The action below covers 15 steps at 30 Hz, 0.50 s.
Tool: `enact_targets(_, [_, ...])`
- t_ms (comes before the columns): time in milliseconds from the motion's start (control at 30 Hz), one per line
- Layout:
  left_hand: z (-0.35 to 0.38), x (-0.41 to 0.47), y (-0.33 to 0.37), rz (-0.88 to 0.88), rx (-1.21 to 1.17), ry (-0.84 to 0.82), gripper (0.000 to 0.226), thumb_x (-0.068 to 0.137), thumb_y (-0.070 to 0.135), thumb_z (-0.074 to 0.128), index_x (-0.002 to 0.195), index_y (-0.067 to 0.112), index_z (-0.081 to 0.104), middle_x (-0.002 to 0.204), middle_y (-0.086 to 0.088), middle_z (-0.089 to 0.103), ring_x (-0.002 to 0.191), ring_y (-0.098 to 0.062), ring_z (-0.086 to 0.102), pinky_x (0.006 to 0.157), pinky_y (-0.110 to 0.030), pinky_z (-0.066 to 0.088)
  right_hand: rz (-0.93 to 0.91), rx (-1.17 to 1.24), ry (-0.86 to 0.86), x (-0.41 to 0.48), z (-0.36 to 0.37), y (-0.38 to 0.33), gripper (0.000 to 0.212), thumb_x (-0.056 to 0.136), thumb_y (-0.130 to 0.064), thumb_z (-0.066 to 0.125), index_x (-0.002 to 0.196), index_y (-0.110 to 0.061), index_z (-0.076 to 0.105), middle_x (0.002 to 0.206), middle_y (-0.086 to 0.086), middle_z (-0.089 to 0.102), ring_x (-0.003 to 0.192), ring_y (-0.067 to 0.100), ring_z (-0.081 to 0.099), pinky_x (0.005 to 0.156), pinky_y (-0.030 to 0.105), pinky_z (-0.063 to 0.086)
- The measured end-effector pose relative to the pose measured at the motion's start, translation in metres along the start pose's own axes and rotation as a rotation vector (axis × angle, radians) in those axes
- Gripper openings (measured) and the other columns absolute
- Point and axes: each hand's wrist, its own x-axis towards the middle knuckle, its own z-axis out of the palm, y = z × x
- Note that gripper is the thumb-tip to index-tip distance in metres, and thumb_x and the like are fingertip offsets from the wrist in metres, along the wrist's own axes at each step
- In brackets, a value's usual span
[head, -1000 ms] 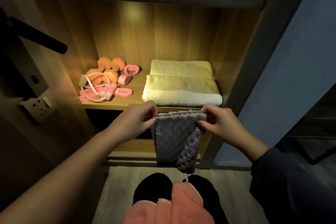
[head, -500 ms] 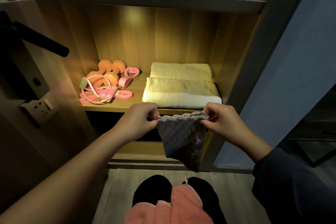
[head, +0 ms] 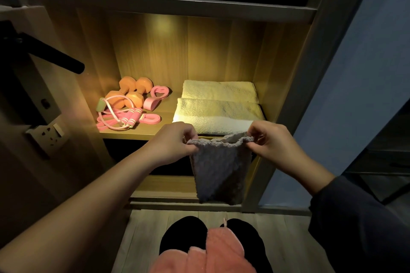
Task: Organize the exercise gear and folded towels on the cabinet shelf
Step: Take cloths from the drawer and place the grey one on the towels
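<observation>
A small grey towel hangs folded in front of the lit cabinet shelf. My left hand pinches its top left corner and my right hand pinches its top right corner. On the shelf's right lie two folded cream towels, one behind the other. On the shelf's left sit two orange dumbbells, a pink heart-shaped grip, a pink jump rope and a pink resistance band.
A pink cloth lies over my lap at the bottom of the view, above a wooden floor. A black door handle and a wall socket stick out at the left. The cabinet's right post stands close to my right hand.
The grey towel went from a loose drooping point to a squarer folded shape, with its bottom edge now level. Both hands kept their pinch on the top corners.
</observation>
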Motion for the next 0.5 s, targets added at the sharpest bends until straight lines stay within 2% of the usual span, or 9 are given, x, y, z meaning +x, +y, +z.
enact_targets(100, [-0.002, 0.001, 0.002, -0.070, -0.200, -0.018, 0.012, 0.079, 0.006, 0.070, 0.078, 0.017, 0.064, 0.081, 0.002, 0.066, 0.075, -0.015, 0.058, 0.071, -0.030, 0.046, 0.034, 0.044, 0.015, 0.001, -0.003, -0.001, 0.026, 0.079, -0.002, 0.073, 0.079, -0.021, 0.055, 0.075, -0.007, 0.056, 0.070, 0.011, 0.055, 0.062, 0.032, 0.048])
enact_targets(167, [-0.003, 0.001, 0.003, -0.106, -0.304, 0.000, 0.014, 0.081, 0.000, 0.066, 0.078, 0.014, 0.065, 0.078, 0.001, 0.064, 0.072, -0.010, 0.057, 0.068, -0.023, 0.045, 0.096, 0.112, 0.011, 0.002, -0.005, -0.003, 0.025, 0.079, -0.003, 0.074, 0.084, -0.020, 0.056, 0.079, -0.003, 0.059, 0.070, 0.010, 0.055, 0.064, 0.029, 0.050])
enact_targets(233, [-0.005, 0.002, 0.007, -0.129, -0.359, 0.018, 0.017, 0.083, -0.002, 0.063, 0.076, 0.014, 0.065, 0.073, 0.003, 0.064, 0.065, -0.003, 0.056, 0.060, -0.013, 0.044, 0.190, 0.252, 0.005, 0.004, -0.006, -0.005, 0.030, 0.079, -0.006, 0.077, 0.095, -0.024, 0.058, 0.083, -0.003, 0.060, 0.068, 0.006, 0.055, 0.063, 0.019, 0.048])
enact_targets(300, [-0.005, 0.002, 0.011, -0.164, -0.460, 0.050, 0.020, 0.085, -0.004, 0.061, 0.074, 0.012, 0.065, 0.072, 0.001, 0.064, 0.065, -0.005, 0.058, 0.060, -0.011, 0.046, 0.288, 0.406, -0.032, 0.007, -0.008, -0.007, 0.030, 0.079, -0.007, 0.077, 0.102, -0.021, 0.063, 0.087, 0.003, 0.064, 0.074, 0.012, 0.061, 0.071, 0.023, 0.051])
enact_targets(367, [-0.004, 0.005, 0.013, -0.226, -0.591, 0.079, 0.020, 0.088, -0.003, 0.057, 0.075, 0.011, 0.063, 0.077, -0.003, 0.063, 0.073, -0.013, 0.058, 0.069, -0.020, 0.049, 0.369, 0.546, -0.084, 0.009, -0.010, -0.008, 0.016, 0.080, -0.006, 0.076, 0.092, -0.013, 0.068, 0.091, 0.007, 0.069, 0.087, 0.023, 0.067, 0.082, 0.034, 0.055])
enact_targets(400, [-0.002, 0.007, 0.015, -0.261, -0.648, 0.093, 0.019, 0.090, -0.001, 0.054, 0.077, 0.011, 0.062, 0.081, -0.006, 0.061, 0.077, -0.016, 0.057, 0.073, -0.026, 0.047, 0.399, 0.610, -0.105, 0.010, -0.010, -0.009, 0.011, 0.080, -0.006, 0.076, 0.087, -0.011, 0.067, 0.091, 0.007, 0.069, 0.088, 0.022, 0.067, 0.083, 0.035, 0.055])
enact_targets(500, [0.006, 0.012, 0.023, -0.362, -0.787, 0.141, 0.019, 0.093, 0.003, 0.045, 0.087, 0.006, 0.062, 0.085, -0.012, 0.057, 0.080, -0.023, 0.051, 0.071, -0.036, 0.037, 0.470, 0.827, -0.131, 0.011, -0.004, -0.011, 0.009, 0.088, -0.007, 0.067, 0.083, -0.011, 0.061, 0.082, 0.000, 0.067, 0.077, 0.011, 0.066, 0.070, 0.023, 0.055])
